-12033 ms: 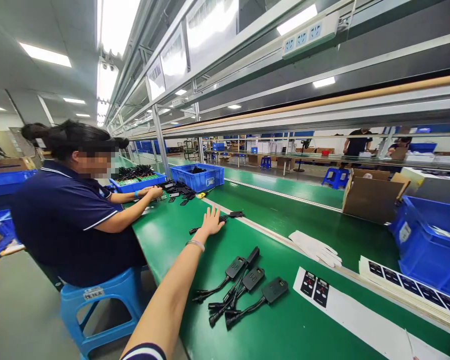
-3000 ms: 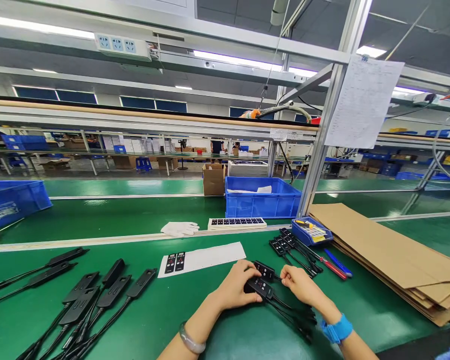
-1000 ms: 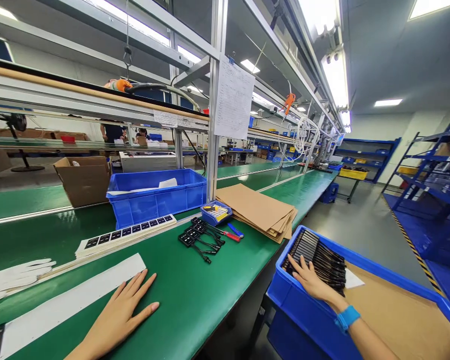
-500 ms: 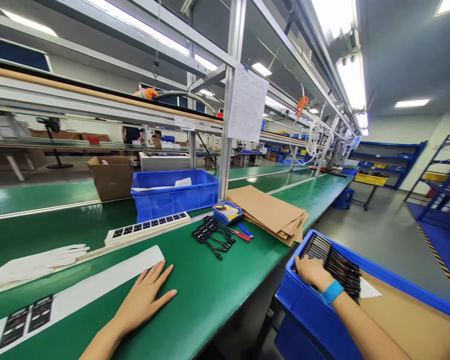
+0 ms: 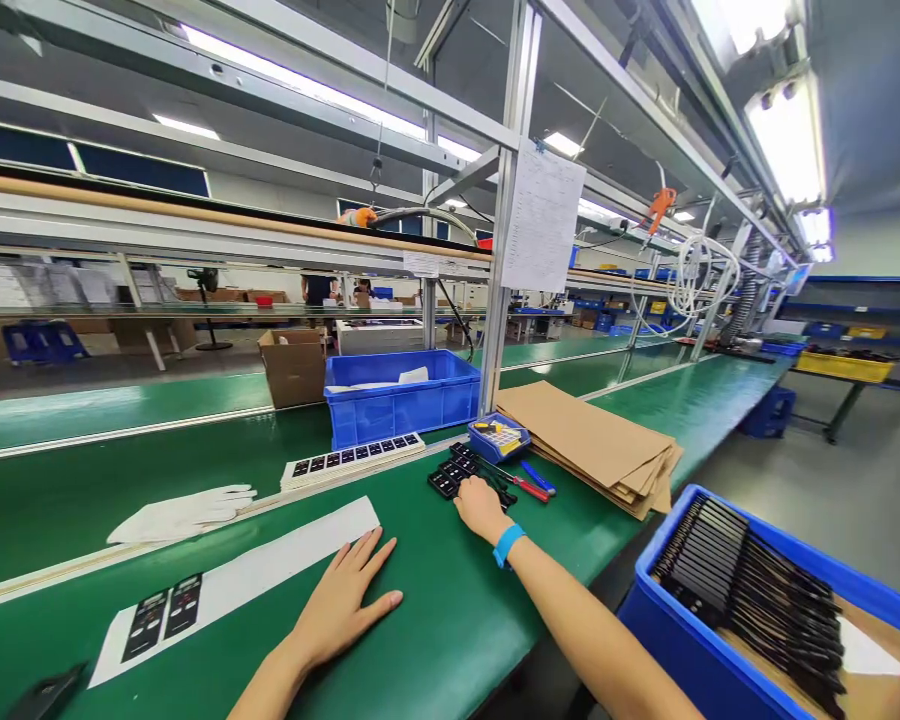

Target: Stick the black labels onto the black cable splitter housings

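Black modules lie near the far edge of the desk, at the right hand, hold unclear; left hand, fingers wide.

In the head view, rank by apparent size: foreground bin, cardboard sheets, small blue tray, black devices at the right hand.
1. Foreground bin, nearest the camera
2. Cardboard sheets
Unsure: small blue tray, black devices; the right hand partly hides the devices.
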`<state>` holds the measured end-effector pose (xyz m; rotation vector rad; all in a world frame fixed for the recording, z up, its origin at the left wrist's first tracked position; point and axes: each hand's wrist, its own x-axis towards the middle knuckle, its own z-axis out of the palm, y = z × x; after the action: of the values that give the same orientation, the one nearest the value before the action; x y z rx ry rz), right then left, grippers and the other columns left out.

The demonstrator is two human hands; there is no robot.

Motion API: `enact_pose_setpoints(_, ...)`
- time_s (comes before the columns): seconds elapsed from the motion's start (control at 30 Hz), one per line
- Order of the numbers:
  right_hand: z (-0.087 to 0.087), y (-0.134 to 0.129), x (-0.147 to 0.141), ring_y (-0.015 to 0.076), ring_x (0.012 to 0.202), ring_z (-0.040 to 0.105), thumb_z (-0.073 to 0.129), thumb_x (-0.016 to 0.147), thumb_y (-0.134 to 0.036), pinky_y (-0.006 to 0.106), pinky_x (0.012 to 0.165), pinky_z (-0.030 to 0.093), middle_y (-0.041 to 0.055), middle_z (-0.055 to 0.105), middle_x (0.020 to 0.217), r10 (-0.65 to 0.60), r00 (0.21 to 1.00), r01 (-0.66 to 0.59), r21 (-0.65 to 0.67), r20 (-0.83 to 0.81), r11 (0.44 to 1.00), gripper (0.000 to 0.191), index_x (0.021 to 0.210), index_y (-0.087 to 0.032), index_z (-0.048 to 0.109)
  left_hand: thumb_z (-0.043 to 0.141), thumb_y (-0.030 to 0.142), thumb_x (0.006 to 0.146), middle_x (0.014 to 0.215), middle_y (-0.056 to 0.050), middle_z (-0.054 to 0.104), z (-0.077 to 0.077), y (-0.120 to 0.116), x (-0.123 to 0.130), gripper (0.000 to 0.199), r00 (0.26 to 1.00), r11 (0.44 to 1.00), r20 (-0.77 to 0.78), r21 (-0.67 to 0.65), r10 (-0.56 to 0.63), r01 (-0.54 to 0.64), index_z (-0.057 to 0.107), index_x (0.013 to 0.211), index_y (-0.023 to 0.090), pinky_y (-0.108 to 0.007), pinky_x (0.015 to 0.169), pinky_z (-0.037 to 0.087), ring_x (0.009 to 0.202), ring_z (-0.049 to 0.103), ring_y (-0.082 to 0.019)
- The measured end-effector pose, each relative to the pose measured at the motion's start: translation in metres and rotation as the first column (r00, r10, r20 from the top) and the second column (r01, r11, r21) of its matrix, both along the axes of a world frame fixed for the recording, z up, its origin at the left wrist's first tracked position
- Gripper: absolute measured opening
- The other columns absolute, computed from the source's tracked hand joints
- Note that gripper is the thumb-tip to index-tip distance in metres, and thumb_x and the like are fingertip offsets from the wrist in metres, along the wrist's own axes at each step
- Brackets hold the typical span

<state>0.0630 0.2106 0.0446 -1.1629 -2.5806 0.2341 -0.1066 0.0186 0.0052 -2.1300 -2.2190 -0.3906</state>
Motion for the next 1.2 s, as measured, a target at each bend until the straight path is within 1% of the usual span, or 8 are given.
enact_pose_setpoints(0.13,0.021,-0.002,0.050,0.0163,0.078,0.061,0.058,0.083,-0.017,0.023,0.068,0.045,0.0031,0.065,0.083,0.000,0.993,-0.003,-0.018,-0.121,1.000,0.003,0.083,-0.017,0.061,0.042,0.062,0.083,0.143,-0.005,0.032,-0.013,0.004,-0.009,0.063,0.999,0.998,-0.042,0.066,-0.006,0.008,0.033,0.138,0.032,-0.050,0.107,0.031,0.130,0.034,-0.030)
enact_pose_setpoints(0.33,0.066,-0.016,0.241,0.0199,0.075,0.058,0.059,0.074,-0.022,0.028,0.069,0.043,0.0025,0.063,0.074,-0.160,0.953,0.182,0.067,-0.257,0.981,0.006,0.069,-0.020,0.056,0.039,0.064,0.083,0.143,-0.004,0.032,-0.019,0.009,-0.011,0.064,0.998,0.999,-0.061,0.039,0.009,-0.006,0.033,0.137,0.031,-0.050,0.108,0.029,0.131,0.032,-0.028)
enact_pose_setpoints(0.43,0.059,-0.023,0.335,0.0195,0.063,0.054,0.059,0.066,-0.028,0.029,0.061,0.041,0.0019,0.060,0.063,-0.307,0.915,0.333,0.061,-0.262,0.941,0.009,0.062,-0.021,0.057,0.040,0.064,0.082,0.142,-0.004,0.035,-0.016,0.009,-0.009,0.065,0.998,0.999,-0.063,0.037,0.011,-0.009,0.035,0.137,0.030,-0.050,0.108,0.029,0.131,0.033,-0.029)
enact_pose_setpoints(0.53,0.033,-0.030,0.389,0.0174,0.055,0.051,0.057,0.066,-0.034,0.027,0.054,0.039,0.0010,0.058,0.058,-0.397,0.890,0.397,-0.047,-0.222,0.916,0.013,0.062,-0.022,0.060,0.041,0.064,0.081,0.141,-0.003,0.037,-0.015,0.010,-0.009,0.066,0.998,0.999,-0.058,0.041,0.009,-0.007,0.035,0.136,0.029,-0.050,0.108,0.029,0.131,0.033,-0.029)
enact_pose_setpoints(0.63,0.004,-0.035,0.402,0.0174,0.056,0.052,0.054,0.067,-0.036,0.026,0.052,0.039,0.0011,0.058,0.057,-0.426,0.875,0.412,-0.108,-0.228,0.905,0.016,0.062,-0.021,0.059,0.040,0.064,0.081,0.143,-0.004,0.033,-0.015,0.011,-0.010,0.067,0.999,1.000,-0.045,0.010,0.017,-0.016,0.035,0.137,0.027,-0.051,0.109,0.026,0.132,0.030,-0.029)
enact_pose_setpoints(0.8,-0.024,-0.028,0.382,0.0196,0.065,0.058,0.051,0.069,-0.032,0.029,0.061,0.046,0.0033,0.064,0.069,-0.377,0.892,0.361,-0.106,-0.251,0.926,0.017,0.075,-0.020,0.063,0.037,0.064,0.081,0.145,-0.005,0.026,-0.011,0.011,-0.008,0.070,0.999,0.998,-0.043,-0.048,0.030,-0.032,0.035,0.137,0.024,-0.049,0.110,0.020,0.133,0.026,-0.027)
enact_pose_setpoints(0.97,-0.019,-0.021,0.353,0.0233,0.113,0.054,0.036,0.085,-0.029,0.036,0.099,0.040,0.0094,0.060,0.120,-0.196,0.968,0.187,-0.071,-0.157,0.980,0.043,0.117,-0.016,0.061,0.036,0.064,0.080,0.145,-0.004,0.026,-0.019,0.014,-0.015,0.070,0.999,0.999,-0.040,-0.030,0.024,-0.025,0.035,0.137,0.024,-0.049,0.110,0.020,0.133,0.025,-0.027)
enact_pose_setpoints(1.2,-0.013,-0.039,0.330,0.0273,0.133,0.026,0.042,0.088,-0.057,0.039,0.111,0.023,0.0193,0.026,0.143,-0.146,0.972,0.179,-0.176,0.184,0.968,0.077,0.139,0.000,0.032,0.034,0.058,0.084,0.146,-0.002,0.026,-0.055,0.021,-0.037,0.062,1.000,0.996,-0.024,0.087,-0.015,0.017,0.035,0.138,0.027,-0.053,0.110,0.020,0.134,0.026,-0.028)
